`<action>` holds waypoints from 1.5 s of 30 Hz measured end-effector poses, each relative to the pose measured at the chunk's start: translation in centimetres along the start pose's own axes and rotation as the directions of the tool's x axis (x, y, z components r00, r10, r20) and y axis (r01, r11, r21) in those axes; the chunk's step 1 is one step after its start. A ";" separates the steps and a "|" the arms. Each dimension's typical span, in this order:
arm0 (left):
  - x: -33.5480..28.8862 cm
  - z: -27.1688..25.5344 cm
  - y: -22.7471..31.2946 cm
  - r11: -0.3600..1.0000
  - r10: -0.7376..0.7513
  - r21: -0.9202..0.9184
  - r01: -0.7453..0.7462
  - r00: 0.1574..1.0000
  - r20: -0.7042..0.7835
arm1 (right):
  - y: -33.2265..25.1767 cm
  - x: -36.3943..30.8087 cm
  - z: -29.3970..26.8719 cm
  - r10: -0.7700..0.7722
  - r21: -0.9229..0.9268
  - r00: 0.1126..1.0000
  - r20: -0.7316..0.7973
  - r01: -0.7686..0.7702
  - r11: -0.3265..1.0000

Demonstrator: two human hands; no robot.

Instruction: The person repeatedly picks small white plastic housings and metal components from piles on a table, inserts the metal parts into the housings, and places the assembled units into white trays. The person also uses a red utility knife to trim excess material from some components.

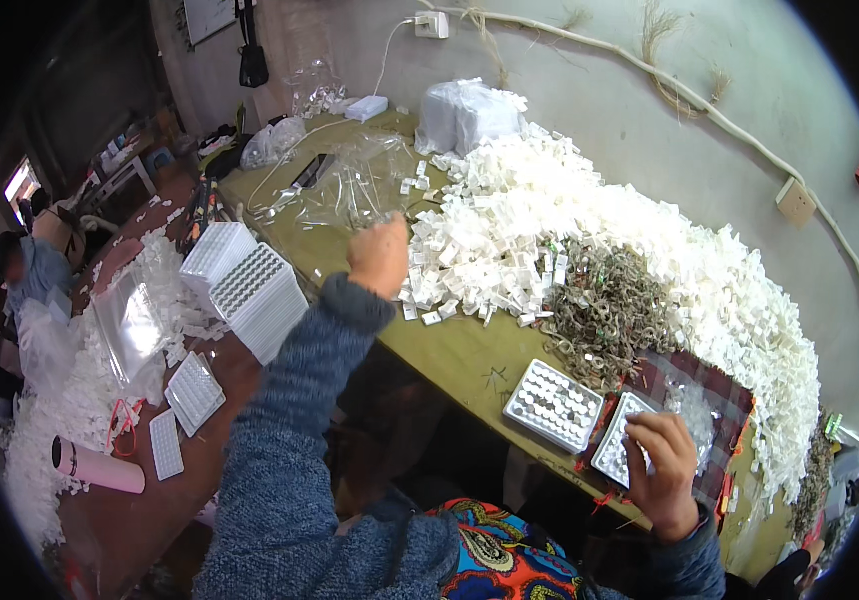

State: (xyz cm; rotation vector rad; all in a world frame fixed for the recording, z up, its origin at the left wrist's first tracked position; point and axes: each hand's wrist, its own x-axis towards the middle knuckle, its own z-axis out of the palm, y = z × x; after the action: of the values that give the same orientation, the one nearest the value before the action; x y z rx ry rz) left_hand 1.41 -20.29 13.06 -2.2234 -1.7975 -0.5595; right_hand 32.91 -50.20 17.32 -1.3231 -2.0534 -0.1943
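My left hand [379,255] reaches across the table with its fingers curled closed, at the left edge of a big heap of small white plastic pieces [489,245]. What it holds, if anything, is hidden behind the knuckles. At the near edge of the table, my right hand [664,465] hovers over a white tray [611,455] with small round pieces in it. Its thumb and fingers are bent together, and I cannot make out anything between them. Just left of that tray lies another white tray [553,405], filled with rows of round pieces.
A tangle of dark wiry parts [604,305] lies against the white heap. Stacked white trays [257,295] stand on the left table beside a pink cylinder [99,467]. A phone [312,171] and clear plastic bags [359,180] are at the back. Another person [39,270] sits far left.
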 end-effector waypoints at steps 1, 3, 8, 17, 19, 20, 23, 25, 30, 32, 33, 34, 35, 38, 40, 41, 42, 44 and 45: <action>1.3 1.6 -1.2 0.990 -0.086 0.113 0.079 0.995 0.058 | 0.3 1.3 0.0 -0.020 -0.005 0.999 0.046 0.020 1.000; 3.1 4.7 -3.1 0.975 -0.130 0.192 0.117 0.990 0.059 | 1.2 4.0 1.0 -0.155 -0.002 0.983 0.094 0.156 0.988; 4.8 9.4 -5.8 0.970 -0.127 0.210 0.120 0.992 0.018 | 3.8 10.7 7.2 -0.253 0.116 0.925 0.284 0.229 0.967; 6.5 11.6 -5.9 0.959 -0.119 0.264 0.098 0.991 0.064 | 3.7 19.2 20.3 -0.287 0.225 0.902 0.322 0.221 0.949; 7.2 12.7 -5.7 0.963 -0.030 0.268 0.013 0.998 0.061 | 3.3 19.0 21.3 -0.256 0.174 0.888 0.382 0.203 0.964; 7.8 13.3 -5.6 0.967 -0.029 0.254 0.016 0.998 0.047 | 3.2 18.8 21.6 -0.277 0.184 0.883 0.379 0.222 0.958; 9.9 15.3 -5.4 0.963 -0.110 0.247 0.106 0.994 0.000 | 3.5 18.0 21.5 -0.305 0.179 0.867 0.393 0.253 0.951; 11.5 16.0 -5.6 0.924 -0.282 0.268 0.273 0.960 -0.005 | 3.9 17.4 21.1 -0.311 0.164 0.856 0.413 0.265 0.950; 12.0 13.8 -7.0 0.962 -0.077 0.262 0.077 0.997 -0.007 | 5.1 17.4 20.1 -0.270 0.156 0.877 0.397 0.225 0.962; 11.2 11.4 -6.5 0.965 -0.147 0.210 0.156 0.987 -0.058 | 5.3 18.4 20.2 -0.260 0.184 0.904 0.339 0.207 0.961; 10.7 10.0 -6.2 0.965 -0.181 0.181 0.192 0.981 -0.076 | 5.3 19.2 20.4 -0.254 0.172 0.911 0.324 0.208 0.963; 10.1 8.4 -6.1 0.977 -0.188 0.098 0.191 0.981 -0.043 | 5.2 20.1 20.7 -0.261 0.184 0.928 0.268 0.217 0.959; 9.3 6.8 -5.8 0.982 -0.169 0.075 0.172 0.985 -0.044 | 4.9 21.1 21.1 -0.246 0.183 0.939 0.240 0.205 0.961; 5.8 2.7 -5.0 0.995 -0.095 0.011 0.096 0.992 -0.084 | 3.5 23.6 22.9 -0.257 0.213 0.964 0.070 0.237 0.948; 3.3 0.7 -4.5 0.999 -0.032 -0.028 0.030 0.996 -0.086 | 2.4 24.9 24.3 -0.233 0.201 0.972 0.007 0.227 0.953; 2.2 -0.1 -4.2 0.999 0.003 -0.044 -0.007 0.996 -0.093 | 2.1 25.4 25.0 -0.223 0.183 0.974 0.046 0.211 0.960; 1.3 -0.7 -4.0 0.995 0.011 -0.097 -0.019 0.996 -0.085 | 1.7 25.8 25.8 -0.210 0.163 0.974 0.085 0.194 0.967; 0.0 -2.0 -3.9 0.990 0.033 -0.136 -0.032 0.999 0.009 | 1.4 25.9 27.1 -0.200 0.154 0.979 0.048 0.190 0.970; -0.5 -2.7 -3.7 0.987 0.055 -0.153 -0.049 0.998 0.036 | 1.5 25.8 27.7 -0.199 0.145 0.976 0.092 0.184 0.972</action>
State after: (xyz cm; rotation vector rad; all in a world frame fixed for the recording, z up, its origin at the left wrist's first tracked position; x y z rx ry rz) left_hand -2.69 -21.02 15.01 -2.3901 -1.7637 -0.6665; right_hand 14.95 -17.34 11.70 -1.0732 -2.2427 -0.0684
